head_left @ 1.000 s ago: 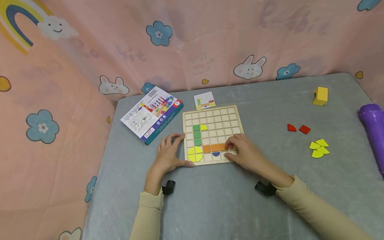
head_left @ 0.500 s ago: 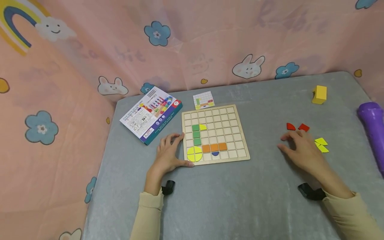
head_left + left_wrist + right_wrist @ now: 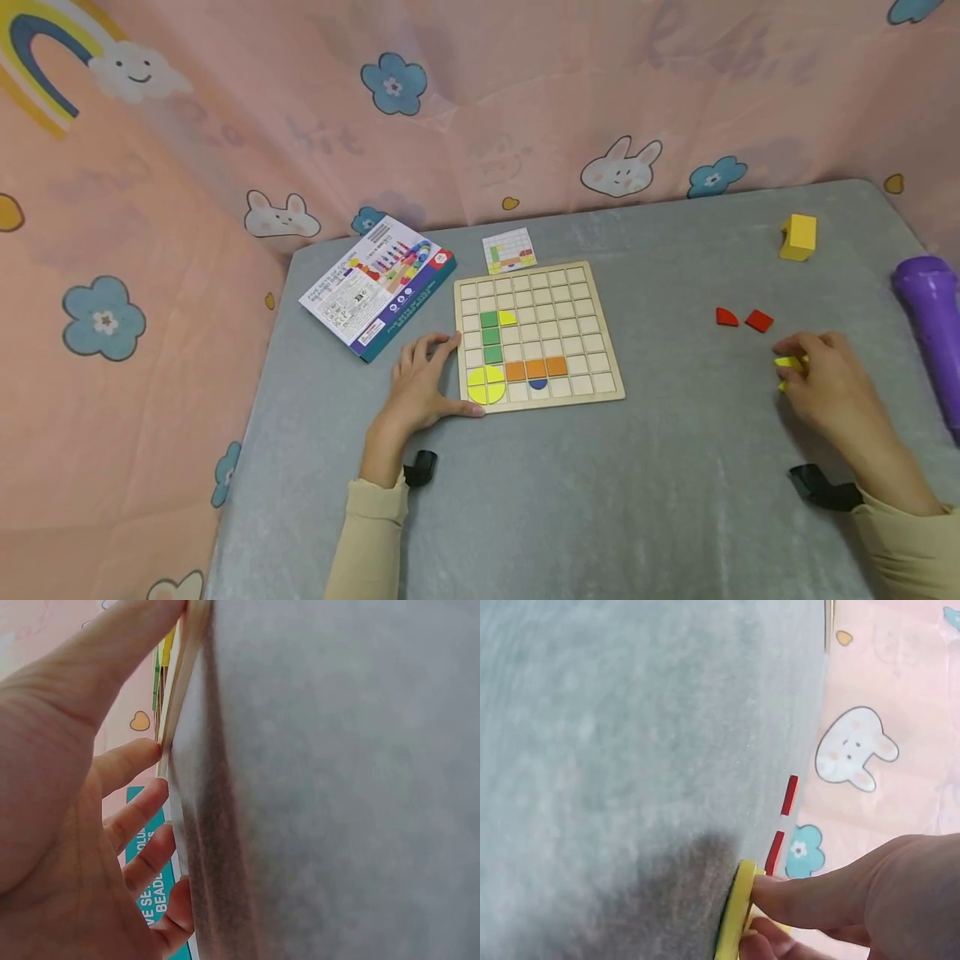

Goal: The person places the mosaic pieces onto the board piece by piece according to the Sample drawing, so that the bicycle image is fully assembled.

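Observation:
At the left of the square wooden grid board [image 3: 555,337], my left hand [image 3: 422,390] rests with fingers spread. Its thumb lies along the near edge and a fingertip touches the left side. Green squares [image 3: 491,337], orange squares [image 3: 536,368], a yellow circle of quarter pieces [image 3: 486,385], a single yellow quarter piece [image 3: 507,317] and a blue half circle [image 3: 537,384] sit on the grid. My right hand [image 3: 832,387] is over the small yellow pile at the right, pinching a yellow quarter-circle tile [image 3: 737,911] between thumb and fingers. Most of the pile is hidden under the hand.
Two red pieces [image 3: 759,321] lie beyond the right hand. A yellow block [image 3: 799,237] stands farther back and a purple cylindrical object [image 3: 930,317] lies at the right edge. Behind the board are a pattern card [image 3: 510,251] and a box [image 3: 378,287].
My right hand has left the orange row on the board and moved right to the yellow pieces. The third orange square now shows whole. My left hand has stayed at the board.

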`<action>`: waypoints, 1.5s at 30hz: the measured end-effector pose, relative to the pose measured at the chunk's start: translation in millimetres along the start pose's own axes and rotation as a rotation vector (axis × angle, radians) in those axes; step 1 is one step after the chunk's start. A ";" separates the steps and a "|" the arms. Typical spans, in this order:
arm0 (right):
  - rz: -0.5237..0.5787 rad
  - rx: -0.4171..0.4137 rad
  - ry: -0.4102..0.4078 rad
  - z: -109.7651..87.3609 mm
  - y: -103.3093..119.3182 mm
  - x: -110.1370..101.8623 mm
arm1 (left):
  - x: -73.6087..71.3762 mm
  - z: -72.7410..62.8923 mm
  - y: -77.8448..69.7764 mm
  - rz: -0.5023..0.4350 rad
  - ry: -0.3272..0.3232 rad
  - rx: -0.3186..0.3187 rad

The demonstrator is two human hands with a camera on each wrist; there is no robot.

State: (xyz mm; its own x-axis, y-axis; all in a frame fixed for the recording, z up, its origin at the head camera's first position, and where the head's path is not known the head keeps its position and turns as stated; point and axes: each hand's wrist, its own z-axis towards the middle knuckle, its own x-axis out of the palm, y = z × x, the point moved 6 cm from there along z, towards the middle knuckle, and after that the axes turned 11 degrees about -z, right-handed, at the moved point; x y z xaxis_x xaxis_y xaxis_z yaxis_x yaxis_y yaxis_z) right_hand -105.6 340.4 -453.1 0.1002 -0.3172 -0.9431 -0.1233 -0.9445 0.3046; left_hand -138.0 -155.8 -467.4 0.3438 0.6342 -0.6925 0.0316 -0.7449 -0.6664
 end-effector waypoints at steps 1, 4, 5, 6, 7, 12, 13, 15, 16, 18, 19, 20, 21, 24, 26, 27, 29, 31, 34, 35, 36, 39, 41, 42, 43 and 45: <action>0.000 0.012 0.003 0.5 -1.0 0.4 | -0.1 0.1 0.2 0.000 0.002 0.000; -0.003 0.031 0.005 2.9 -2.0 0.3 | -0.5 0.6 0.6 0.001 -0.001 0.002; -0.004 0.025 -0.004 4.2 -1.7 0.0 | -0.5 0.8 1.0 0.002 -0.002 0.002; -0.003 0.012 -0.015 5.5 -0.9 -0.9 | -0.5 1.0 1.1 0.001 -0.002 0.002; -0.007 -0.005 -0.030 7.0 0.5 -1.6 | -0.6 1.1 1.1 0.001 -0.002 0.001; -0.012 -0.063 -0.092 11.2 16.9 -2.8 | -1.1 1.0 0.2 0.001 0.000 0.003; -0.010 -0.077 -0.108 11.7 22.6 -2.5 | -1.3 0.9 0.0 0.001 0.000 0.003; 0.019 -0.112 -0.156 12.4 35.3 -1.6 | -1.5 1.0 -0.1 0.003 0.000 0.002; 0.043 -0.142 -0.178 12.8 42.4 -0.9 | -1.6 1.1 0.1 0.003 0.000 0.001; 0.098 -0.202 -0.220 13.3 57.6 1.1 | -1.7 1.0 0.6 0.001 0.001 -0.002; 0.123 -0.223 -0.231 13.5 65.7 2.8 | -1.7 1.0 0.7 0.000 0.001 -0.004; 0.148 -0.241 -0.237 13.7 73.9 4.9 | -1.9 1.0 0.8 0.001 -0.002 -0.002; 0.165 -0.263 -0.241 13.6 82.5 7.0 | -2.0 0.8 0.8 0.001 -0.004 0.001; 0.196 -0.310 -0.229 13.9 108.8 15.2 | -2.3 0.5 0.8 0.001 -0.009 0.008; 0.214 -0.343 -0.197 15.0 126.3 21.6 | -2.5 0.3 0.5 0.000 -0.012 0.011; 0.219 -0.357 -0.179 15.7 134.5 24.7 | -2.4 0.2 0.4 0.000 -0.013 0.011; 0.236 -0.374 -0.123 17.9 150.0 31.8 | -1.9 0.5 0.6 0.004 -0.011 0.009; 0.255 -0.384 -0.063 20.6 163.2 38.6 | -1.1 0.6 0.9 0.011 -0.009 0.007; 0.288 -0.399 -0.005 25.0 178.7 46.5 | 0.4 1.1 1.5 0.020 -0.004 0.003; 0.295 -0.405 0.007 26.3 182.5 48.5 | 0.7 1.2 1.6 0.022 -0.003 0.002; 0.302 -0.410 0.014 27.8 185.6 50.0 | 0.9 1.3 1.5 0.021 -0.003 0.002; 0.308 -0.428 0.037 31.0 191.6 54.0 | 1.3 1.6 1.4 0.016 0.000 -0.001; 0.292 -0.438 0.052 31.9 193.2 55.7 | 1.1 1.4 1.0 0.014 -0.002 0.002; 0.283 -0.444 0.058 32.1 193.8 56.0 | 1.0 1.3 0.8 0.013 -0.003 0.003; 0.273 -0.450 0.062 32.1 194.1 56.3 | 0.9 1.1 0.7 0.012 -0.003 0.003; 0.255 -0.458 0.066 31.5 195.1 56.6 | 0.8 0.7 0.8 0.012 -0.003 0.001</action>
State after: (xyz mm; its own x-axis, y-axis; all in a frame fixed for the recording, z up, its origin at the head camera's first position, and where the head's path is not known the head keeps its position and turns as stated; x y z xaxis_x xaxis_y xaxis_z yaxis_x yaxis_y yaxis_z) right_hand -155.2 140.8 -451.3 0.1873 -0.5324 -0.8255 0.2908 -0.7727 0.5643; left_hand -138.4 -155.8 -468.6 0.3414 0.6259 -0.7012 0.0264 -0.7521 -0.6585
